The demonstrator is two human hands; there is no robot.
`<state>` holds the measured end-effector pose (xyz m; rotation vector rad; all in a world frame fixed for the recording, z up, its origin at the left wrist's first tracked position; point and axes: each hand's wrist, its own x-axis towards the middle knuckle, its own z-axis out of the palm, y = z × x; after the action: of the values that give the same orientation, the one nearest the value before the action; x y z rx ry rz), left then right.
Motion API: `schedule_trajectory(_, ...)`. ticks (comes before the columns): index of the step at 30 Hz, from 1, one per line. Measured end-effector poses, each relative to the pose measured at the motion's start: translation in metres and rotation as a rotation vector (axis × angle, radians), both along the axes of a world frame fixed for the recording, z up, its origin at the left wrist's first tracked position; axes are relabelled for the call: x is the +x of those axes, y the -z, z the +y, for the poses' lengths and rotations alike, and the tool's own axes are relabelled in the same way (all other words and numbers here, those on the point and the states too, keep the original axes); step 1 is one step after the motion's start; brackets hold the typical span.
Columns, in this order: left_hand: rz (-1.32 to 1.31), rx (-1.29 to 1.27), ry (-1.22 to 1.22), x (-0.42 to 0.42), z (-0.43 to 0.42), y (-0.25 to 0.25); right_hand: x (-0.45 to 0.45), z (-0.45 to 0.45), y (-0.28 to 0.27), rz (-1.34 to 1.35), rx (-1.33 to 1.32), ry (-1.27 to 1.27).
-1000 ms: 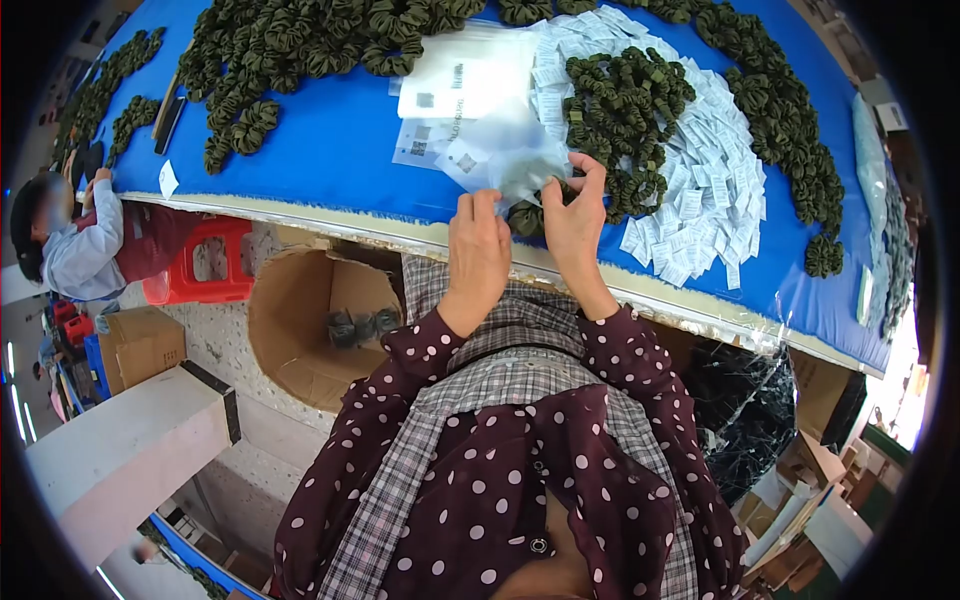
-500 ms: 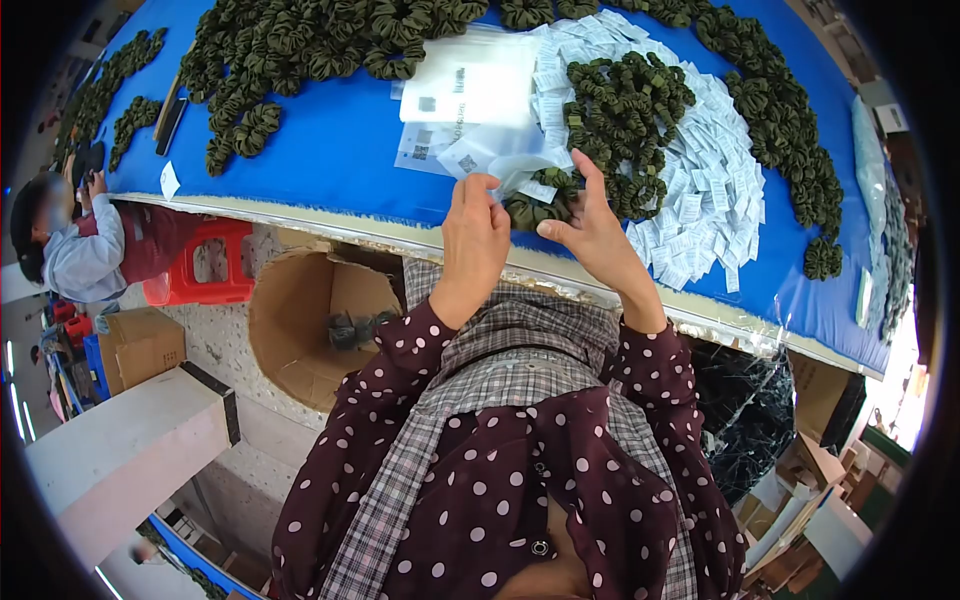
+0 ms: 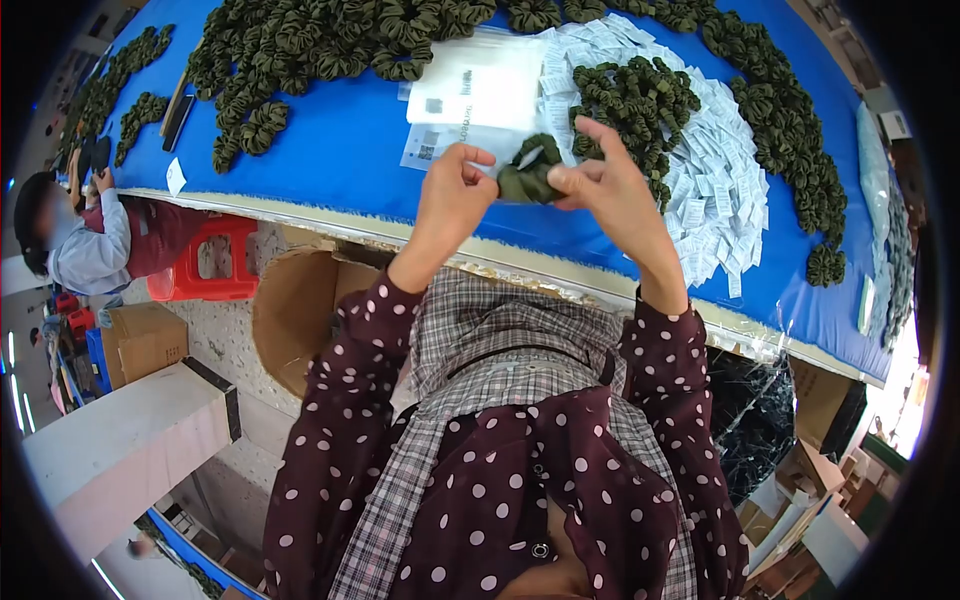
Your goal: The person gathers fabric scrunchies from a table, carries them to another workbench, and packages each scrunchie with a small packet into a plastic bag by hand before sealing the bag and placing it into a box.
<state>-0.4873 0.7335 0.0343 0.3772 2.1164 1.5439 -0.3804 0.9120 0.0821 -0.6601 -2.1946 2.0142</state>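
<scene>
At the lower centre of the frame, I look along maroon sleeves with white dots [image 3: 345, 370] toward both hands, raised just beyond the cream-coloured table edge [image 3: 365, 227]. Between them, near the middle of the upper half, sits the dark olive-green, gathered-fabric scrunchie [image 3: 530, 188]. It lies to the right of the left hand [image 3: 447, 205] and to the left of the right hand [image 3: 622, 200]. Its ring shows no clear long axis, though its thick lower band runs across from one hand to the other. I judge the right hand nearer: its thumb overlaps the ring's right end, forefinger raised, other fingers curled; whether they clamp the fabric I can't tell. The left thumb and forefinger are drawn together at the ring's left side, and I can't tell what they pinch.

For room, I have blue cloth [image 3: 340, 150] running out to the left; on the right, a heap of similar scrunchies [image 3: 635, 100] and scattered white paper labels [image 3: 715, 215] crowd close. Straight beyond lies a stack of whitish printed plastic bags [image 3: 490, 85], and past it, toward the upper left, a large olive scrunchie pile [image 3: 300, 45].
</scene>
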Motion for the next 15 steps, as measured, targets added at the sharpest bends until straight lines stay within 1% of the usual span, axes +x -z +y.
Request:
schedule_trajectory(1, -0.028, 0.010, -0.013, -0.009, 0.004, -0.009, -0.006, -0.001, -0.002, 0.004, 0.003, -0.004)
schedule_trajectory(3, -0.070, 0.012, -0.014, -0.016, 0.003, -0.013, -0.008, -0.007, -0.005, -0.042, 0.117, 0.021)
schedule_trajectory(5, -0.006, 0.055, -0.012, -0.029, 0.006, -0.015, -0.020, -0.005, -0.008, -0.063, 0.252, 0.049)
schedule_trajectory(6, -0.011, 0.053, -0.009, -0.026, 0.007, -0.012, -0.022, -0.006, -0.003, -0.069, 0.249, 0.052)
schedule_trajectory(10, -0.041, 0.039, 0.013, -0.018, 0.014, -0.003, -0.028, -0.011, 0.033, -0.094, 0.682, 0.165)
schedule_trajectory(11, -0.044, 0.036, 0.010, -0.017, 0.012, 0.000, -0.026, -0.011, 0.036, -0.097, 0.680, 0.161)
schedule_trajectory(15, -0.066, 0.033, -0.047, -0.014, 0.008, 0.007, -0.016, -0.008, 0.040, 0.069, 0.318, 0.187)
